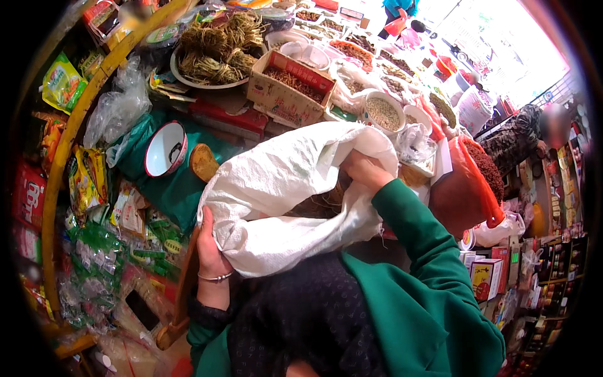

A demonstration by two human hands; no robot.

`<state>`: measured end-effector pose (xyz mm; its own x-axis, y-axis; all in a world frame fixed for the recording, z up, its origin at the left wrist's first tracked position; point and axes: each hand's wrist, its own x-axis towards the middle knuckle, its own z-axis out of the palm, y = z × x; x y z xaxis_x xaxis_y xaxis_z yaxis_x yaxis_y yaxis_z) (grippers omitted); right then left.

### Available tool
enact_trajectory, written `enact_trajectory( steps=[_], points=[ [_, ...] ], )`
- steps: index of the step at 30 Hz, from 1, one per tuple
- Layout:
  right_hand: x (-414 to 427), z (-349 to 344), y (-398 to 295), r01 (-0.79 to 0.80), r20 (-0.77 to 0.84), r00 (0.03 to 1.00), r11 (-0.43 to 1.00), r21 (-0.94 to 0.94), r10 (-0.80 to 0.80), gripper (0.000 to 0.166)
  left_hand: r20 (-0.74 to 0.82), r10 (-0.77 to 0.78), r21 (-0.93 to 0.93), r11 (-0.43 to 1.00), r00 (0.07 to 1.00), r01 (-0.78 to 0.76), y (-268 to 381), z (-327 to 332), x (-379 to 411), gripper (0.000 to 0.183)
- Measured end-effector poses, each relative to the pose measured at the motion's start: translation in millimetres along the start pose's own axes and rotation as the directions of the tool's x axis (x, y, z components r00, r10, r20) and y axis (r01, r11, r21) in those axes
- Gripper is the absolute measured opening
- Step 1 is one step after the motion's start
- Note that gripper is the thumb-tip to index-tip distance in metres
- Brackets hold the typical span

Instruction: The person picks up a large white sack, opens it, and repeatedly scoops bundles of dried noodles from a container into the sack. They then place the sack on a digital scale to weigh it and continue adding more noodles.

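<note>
A white woven sack (268, 165) sits before me with its mouth spread and its rim partly folded over. Brown, stringy dried plant matter (322, 205) shows inside. My left hand (212, 245), with a bracelet at the wrist, grips the sack's left edge, thumb on the outside. At the right end, my right hand (367, 170) reaches over the rim into the mouth. Its fingers curl down against the inner side, and their tips are hidden, so whether they hold anything does not show.
Beyond the sack stand a cardboard box of dried goods (292, 85) and a basin of bundled dried stalks (219, 52). An enamel bowl (165, 150) lies tilted at left. A red bag (464, 184) bulges at right. A person (511, 134) is farther right.
</note>
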<state>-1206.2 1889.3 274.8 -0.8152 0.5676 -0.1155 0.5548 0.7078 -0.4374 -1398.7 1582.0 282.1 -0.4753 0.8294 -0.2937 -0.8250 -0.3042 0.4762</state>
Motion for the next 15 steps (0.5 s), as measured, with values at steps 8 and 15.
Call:
enact_trajectory(
  steps=[8, 15],
  points=[
    [8.6, 77.4, 26.6, 0.289, 0.073, 0.957, 0.927, -0.239, -0.279, 0.052, 0.001, 0.052, -0.021, 0.998, 0.999, -0.052, -3.7, -1.6, 16.0, 0.052],
    [34.0, 70.6, 20.6, 0.312, 0.440, 0.861, 0.948, -0.060, -0.255, 0.038, -0.066, 0.063, 0.004, 0.998, 0.996, -0.063, -0.6, -23.2, 16.8, 0.052]
  ],
)
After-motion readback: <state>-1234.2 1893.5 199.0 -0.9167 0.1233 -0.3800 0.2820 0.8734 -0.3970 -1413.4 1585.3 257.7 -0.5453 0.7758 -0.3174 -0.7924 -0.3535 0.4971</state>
